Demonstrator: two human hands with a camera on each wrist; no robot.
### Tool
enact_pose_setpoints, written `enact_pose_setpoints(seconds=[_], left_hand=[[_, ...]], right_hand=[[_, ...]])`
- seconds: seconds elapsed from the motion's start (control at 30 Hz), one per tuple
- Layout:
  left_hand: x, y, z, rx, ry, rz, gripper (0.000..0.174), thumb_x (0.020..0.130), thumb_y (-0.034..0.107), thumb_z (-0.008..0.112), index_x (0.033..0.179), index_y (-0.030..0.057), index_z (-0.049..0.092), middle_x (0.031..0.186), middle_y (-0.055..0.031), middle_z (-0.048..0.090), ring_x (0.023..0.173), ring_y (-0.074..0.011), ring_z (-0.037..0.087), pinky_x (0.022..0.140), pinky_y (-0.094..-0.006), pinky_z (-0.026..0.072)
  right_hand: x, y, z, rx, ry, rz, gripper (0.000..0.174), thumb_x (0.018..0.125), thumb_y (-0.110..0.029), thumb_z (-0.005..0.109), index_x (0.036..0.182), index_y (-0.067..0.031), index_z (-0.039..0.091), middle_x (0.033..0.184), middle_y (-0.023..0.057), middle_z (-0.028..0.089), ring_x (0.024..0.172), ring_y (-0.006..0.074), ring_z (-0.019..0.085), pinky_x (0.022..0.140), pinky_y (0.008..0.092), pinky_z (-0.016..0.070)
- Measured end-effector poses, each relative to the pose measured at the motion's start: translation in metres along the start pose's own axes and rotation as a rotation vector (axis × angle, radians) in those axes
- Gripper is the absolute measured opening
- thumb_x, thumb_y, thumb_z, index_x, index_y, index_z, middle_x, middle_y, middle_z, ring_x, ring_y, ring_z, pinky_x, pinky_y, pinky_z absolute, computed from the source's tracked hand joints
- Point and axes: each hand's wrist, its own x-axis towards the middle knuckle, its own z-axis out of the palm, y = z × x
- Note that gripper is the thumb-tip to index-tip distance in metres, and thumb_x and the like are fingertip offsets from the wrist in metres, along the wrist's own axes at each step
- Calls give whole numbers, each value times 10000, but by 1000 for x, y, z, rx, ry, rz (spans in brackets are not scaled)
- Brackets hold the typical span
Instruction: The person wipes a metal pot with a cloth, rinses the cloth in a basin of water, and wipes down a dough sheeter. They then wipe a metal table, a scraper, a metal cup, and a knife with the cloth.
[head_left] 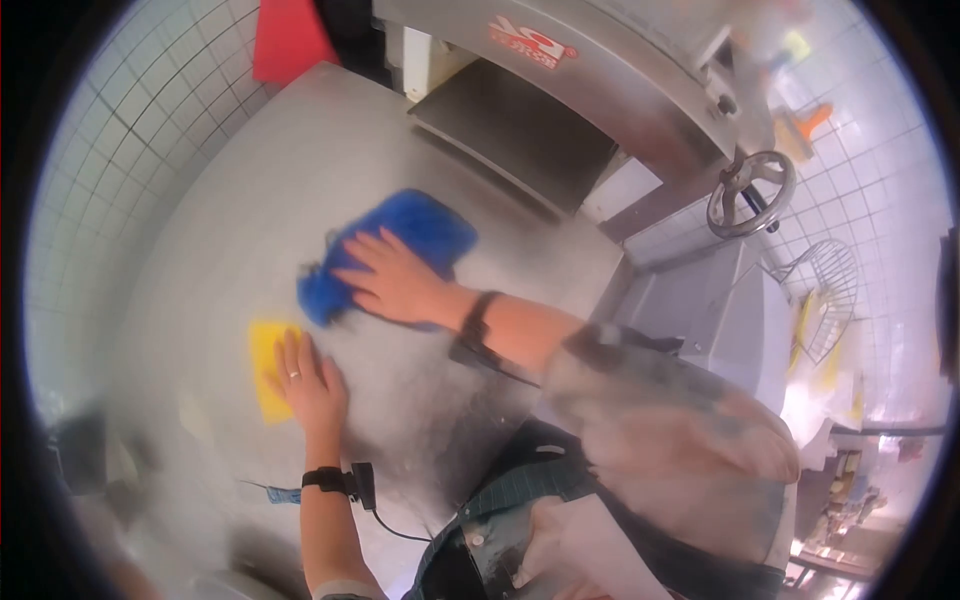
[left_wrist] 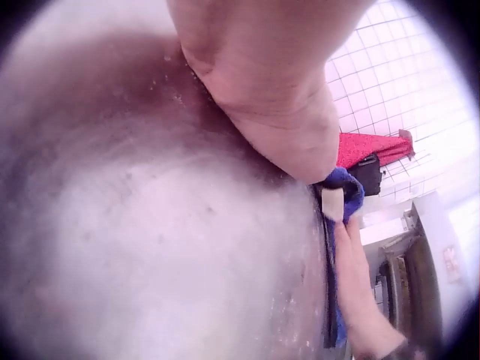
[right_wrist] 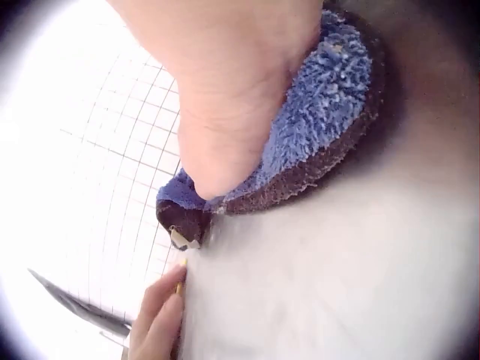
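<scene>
On the steel table lies a fluffy blue cleaning cloth [head_left: 435,225], partly bunched at its left end. My right hand [head_left: 395,280] rests on it with fingers spread and straight. The right wrist view shows the cloth's shaggy pile [right_wrist: 326,97], dark edging and a pale tag under the palm. To the lower left, my left hand [head_left: 315,388] lies flat with straight fingers over the right side of a thin yellow cloth [head_left: 266,350]. In the left wrist view the heel of my left hand [left_wrist: 270,90] fills the top and hides the yellow cloth.
A steel machine [head_left: 620,70] with a dark flat plate [head_left: 520,130] stands at the table's far side, its handwheel [head_left: 750,195] to the right. Something red [head_left: 290,45] is by the tiled wall [head_left: 150,110]. A wire basket [head_left: 825,290] hangs at the right.
</scene>
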Motion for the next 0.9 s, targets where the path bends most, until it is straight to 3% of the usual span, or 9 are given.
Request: enact_pose_setpoints(seconds=[0.13, 0.23, 0.37, 0.6, 0.7, 0.77, 0.83, 0.87, 0.9], left_hand=[[-2, 5, -6, 32, -43, 14, 462, 902, 248, 504, 1339, 98, 479, 1436, -127, 410, 1355, -350, 320, 1088, -603, 136], [-3, 9, -9, 31, -59, -13, 458, 912, 252, 496, 1344, 99, 474, 1438, -133, 405, 1349, -357, 327, 1088, -599, 140], [-1, 5, -4, 31, -14, 10, 454, 919, 261, 492, 1349, 115, 468, 1450, -105, 396, 1358, -343, 316, 1085, -615, 143], [-3, -1, -1, 43, -2, -16, 451, 910, 259, 503, 1340, 124, 476, 1450, -81, 403, 1363, -315, 318, 1080, -628, 149], [-4, 1, -5, 35, 11, -11, 454, 906, 258, 509, 1338, 124, 476, 1448, -82, 405, 1361, -315, 320, 1078, -633, 148], [-4, 1, -2, 16, 28, -17, 455, 900, 257, 515, 1335, 124, 480, 1444, -83, 410, 1360, -317, 321, 1076, -637, 147], [-4, -1, -1, 14, 41, -26, 456, 895, 255, 521, 1331, 124, 483, 1440, -84, 414, 1358, -318, 323, 1074, -641, 147], [-4, -1, 1, 21, 38, -15, 456, 888, 252, 528, 1324, 122, 489, 1434, -87, 419, 1356, -320, 325, 1073, -643, 147], [-4, -2, 1, 34, 37, -6, 456, 881, 249, 535, 1317, 120, 495, 1429, -89, 425, 1354, -322, 327, 1072, -646, 147]], right_hand=[[3, 46, -18, -101, 44, 147, 410, 858, -293, 575, 1237, -138, 568, 1366, 175, 455, 1292, 349, 390, 1055, 544, 288], [-66, 86, -66, -205, 49, 331, 408, 855, -295, 567, 1229, -131, 561, 1320, 149, 494, 1282, 332, 398, 1039, 552, 300], [-180, 108, -130, -268, -15, 433, 414, 861, -218, 557, 1263, -122, 527, 1344, 157, 474, 1289, 342, 394, 1050, 471, 332], [-197, 53, -98, -513, 269, 812, 394, 882, -198, 526, 1263, -95, 527, 1362, 177, 459, 1261, 419, 388, 1055, 500, 302], [-211, 5, -75, -498, 396, 865, 428, 874, -190, 545, 1265, -23, 500, 1335, 254, 446, 1254, 497, 349, 1063, 563, 252], [-215, -46, -65, -415, 295, 825, 452, 867, -189, 560, 1268, 4, 482, 1347, 278, 413, 1264, 519, 320, 1058, 584, 245], [-217, -99, -74, -328, 41, 779, 502, 841, -233, 609, 1310, -96, 490, 1402, 239, 368, 1287, 493, 316, 1060, 599, 243], [-217, -107, -79, -320, 36, 763, 502, 841, -233, 609, 1310, -96, 490, 1402, 239, 368, 1287, 493, 316, 1060, 599, 243], [-218, -109, -87, -219, -107, 564, 513, 831, -255, 623, 1314, -137, 498, 1406, 223, 373, 1293, 468, 326, 1061, 607, 233]])
